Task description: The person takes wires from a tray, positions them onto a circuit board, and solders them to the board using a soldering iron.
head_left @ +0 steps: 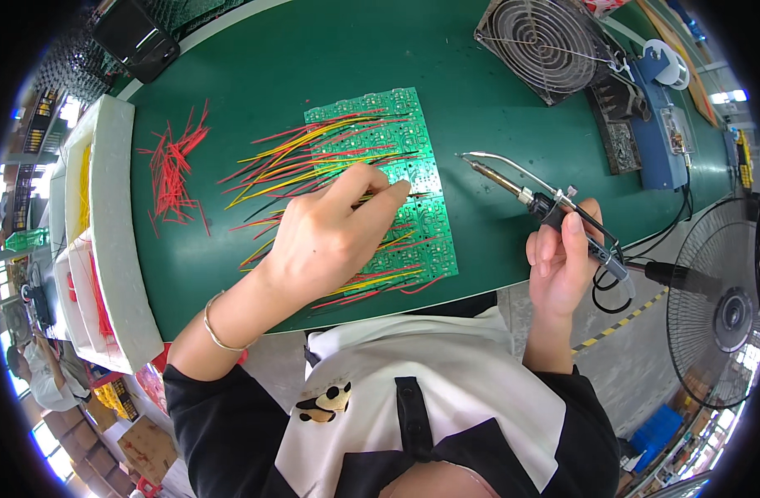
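A green circuit board panel (438, 241) lies on the green table, with rows of red, yellow and black wires (268, 170) fixed to it and trailing off its left side. My left hand (334, 228) rests over the panel's middle, thumb and forefinger pinched on a thin wire, most of which the fingers hide. To the right of the panel, my right hand (562, 257) grips a soldering iron (550, 207) with a curved metal solder-feed tube alongside. Its tip points up and left, apart from the board.
Loose red wires (176, 166) lie left of the panel, beside a white foam box (114, 241) holding yellow and red wires. A square fan (546, 46) and a blue device (658, 124) with a solder spool (672, 66) stand at far right. A larger fan (720, 307) is nearer.
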